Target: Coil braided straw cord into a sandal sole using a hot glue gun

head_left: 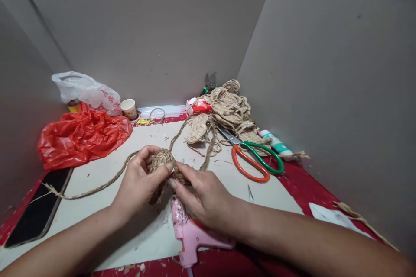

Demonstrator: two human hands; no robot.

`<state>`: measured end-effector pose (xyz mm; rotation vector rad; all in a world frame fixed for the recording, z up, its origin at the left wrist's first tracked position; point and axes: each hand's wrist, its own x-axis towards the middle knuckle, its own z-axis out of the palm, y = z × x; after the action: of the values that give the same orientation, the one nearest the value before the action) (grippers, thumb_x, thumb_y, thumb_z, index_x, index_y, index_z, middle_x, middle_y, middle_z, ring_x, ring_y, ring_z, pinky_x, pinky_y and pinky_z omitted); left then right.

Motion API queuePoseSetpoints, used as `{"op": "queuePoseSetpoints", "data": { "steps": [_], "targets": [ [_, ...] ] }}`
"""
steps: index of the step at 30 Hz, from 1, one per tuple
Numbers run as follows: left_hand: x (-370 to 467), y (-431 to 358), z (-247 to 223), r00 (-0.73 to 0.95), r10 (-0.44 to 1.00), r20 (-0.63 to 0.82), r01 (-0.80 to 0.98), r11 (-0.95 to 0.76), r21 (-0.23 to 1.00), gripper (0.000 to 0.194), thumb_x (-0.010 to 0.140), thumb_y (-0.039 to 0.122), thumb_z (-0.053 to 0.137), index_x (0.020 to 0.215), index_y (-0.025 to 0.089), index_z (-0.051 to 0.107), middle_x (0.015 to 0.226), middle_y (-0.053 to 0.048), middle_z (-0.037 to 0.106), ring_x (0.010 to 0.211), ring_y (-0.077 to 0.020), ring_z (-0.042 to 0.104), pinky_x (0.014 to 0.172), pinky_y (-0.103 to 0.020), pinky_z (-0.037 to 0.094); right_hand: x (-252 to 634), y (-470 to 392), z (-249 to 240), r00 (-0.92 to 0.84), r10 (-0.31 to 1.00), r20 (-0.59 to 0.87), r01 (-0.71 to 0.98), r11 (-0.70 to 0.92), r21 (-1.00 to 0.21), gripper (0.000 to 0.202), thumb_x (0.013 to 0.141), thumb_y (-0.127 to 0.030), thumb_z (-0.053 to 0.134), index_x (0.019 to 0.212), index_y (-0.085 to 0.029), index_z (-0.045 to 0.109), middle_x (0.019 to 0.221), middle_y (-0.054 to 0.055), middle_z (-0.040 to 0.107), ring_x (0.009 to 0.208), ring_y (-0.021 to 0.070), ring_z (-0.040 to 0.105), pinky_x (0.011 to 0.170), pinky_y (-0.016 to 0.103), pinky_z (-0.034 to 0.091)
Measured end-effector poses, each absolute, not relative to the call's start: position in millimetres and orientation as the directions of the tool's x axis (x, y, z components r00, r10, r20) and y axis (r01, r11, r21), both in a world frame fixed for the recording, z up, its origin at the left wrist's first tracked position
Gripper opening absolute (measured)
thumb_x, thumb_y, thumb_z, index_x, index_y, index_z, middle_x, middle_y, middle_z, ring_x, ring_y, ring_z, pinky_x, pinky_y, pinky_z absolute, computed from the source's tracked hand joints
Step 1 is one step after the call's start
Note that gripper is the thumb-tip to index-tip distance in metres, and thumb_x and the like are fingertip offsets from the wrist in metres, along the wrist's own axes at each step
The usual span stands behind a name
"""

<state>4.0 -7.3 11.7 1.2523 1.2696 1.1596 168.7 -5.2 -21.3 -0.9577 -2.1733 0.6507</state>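
Between my two hands is a coiled piece of braided straw rope, rounded like a small woven cup or disc. My left hand grips its left side, with the thumb pressed on the front. My right hand pinches its lower right edge, fingers closed on the braid. One loose length of braided rope trails left to a frayed end over the phone; other lengths run up toward the straw pile. A pink hot glue gun lies under my right hand, its nozzle end below the coil.
A pile of woven straw pieces is at the back right, with large scissors before it. Pliers stand behind. A red plastic bag, paper cup, clear glue sticks and black phone surround the white board.
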Motion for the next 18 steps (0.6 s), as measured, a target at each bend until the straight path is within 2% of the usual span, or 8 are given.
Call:
{"op": "queuePoseSetpoints", "data": {
  "steps": [3, 6, 12, 16, 18],
  "targets": [
    [9.9, -3.4, 12.3, 0.045, 0.991, -0.122, -0.128, 0.127, 0.984, 0.037, 0.07, 0.028, 0.077, 0.095, 0.019, 0.051, 0.072, 0.005, 0.06, 0.061, -0.0095, 0.055, 0.058, -0.021, 0.046, 170.4, -4.6, -14.3, -0.488, 0.816, 0.309, 0.487, 0.549, -0.68, 0.02, 0.093, -0.028, 0.043, 0.092, -0.015, 0.058, 0.071, 0.005, 0.064, 0.058, 0.0168, 0.056, 0.059, 0.028, 0.042],
    [14.0, -2.0, 15.7, 0.06, 0.983, -0.175, -0.234, 0.184, 0.955, 0.037, 0.069, 0.025, 0.079, 0.092, 0.019, 0.051, 0.071, 0.004, 0.061, 0.059, -0.0093, 0.056, 0.058, -0.021, 0.047, 172.1, -5.1, -8.7, -0.475, 0.838, 0.268, 0.534, 0.517, -0.669, 0.018, 0.091, -0.029, 0.043, 0.083, -0.017, 0.053, 0.064, 0.002, 0.057, 0.055, 0.0152, 0.05, 0.057, 0.027, 0.037],
    [21.5, -3.5, 23.1, 0.054, 0.975, -0.213, -0.318, 0.22, 0.922, 0.028, 0.071, 0.017, 0.074, 0.089, 0.019, 0.052, 0.071, 0.003, 0.062, 0.059, -0.0101, 0.057, 0.061, -0.023, 0.048, 171.3, -6.6, -2.9, -0.477, 0.86, 0.179, 0.444, 0.412, -0.795, 0.013, 0.084, -0.027, 0.052, 0.076, -0.02, 0.045, 0.06, -0.004, 0.053, 0.051, 0.0105, 0.045, 0.053, 0.023, 0.032],
    [22.7, -4.9, 24.7, 0.08, 0.969, -0.232, -0.345, 0.245, 0.906, 0.017, 0.07, 0.013, 0.069, 0.08, 0.016, 0.055, 0.066, 0.003, 0.058, 0.06, -0.0093, 0.054, 0.058, -0.02, 0.045, 170.3, -3.7, -6.9, -0.454, 0.861, 0.228, 0.443, 0.44, -0.781, 0.015, 0.082, -0.019, 0.047, 0.069, -0.021, 0.039, 0.057, -0.006, 0.038, 0.052, 0.0101, 0.035, 0.053, 0.023, 0.029],
    [20.7, -5.4, 25.8, 0.112, 0.966, -0.232, -0.361, 0.257, 0.897, 0.013, 0.069, 0.012, 0.066, 0.076, 0.016, 0.056, 0.066, 0.003, 0.057, 0.061, -0.0096, 0.052, 0.058, -0.02, 0.045, 170.7, -2.2, -9.1, -0.46, 0.856, 0.237, 0.424, 0.446, -0.788, 0.016, 0.082, -0.018, 0.045, 0.068, -0.021, 0.037, 0.058, -0.006, 0.036, 0.053, 0.0101, 0.033, 0.053, 0.023, 0.028]
  ]
}}
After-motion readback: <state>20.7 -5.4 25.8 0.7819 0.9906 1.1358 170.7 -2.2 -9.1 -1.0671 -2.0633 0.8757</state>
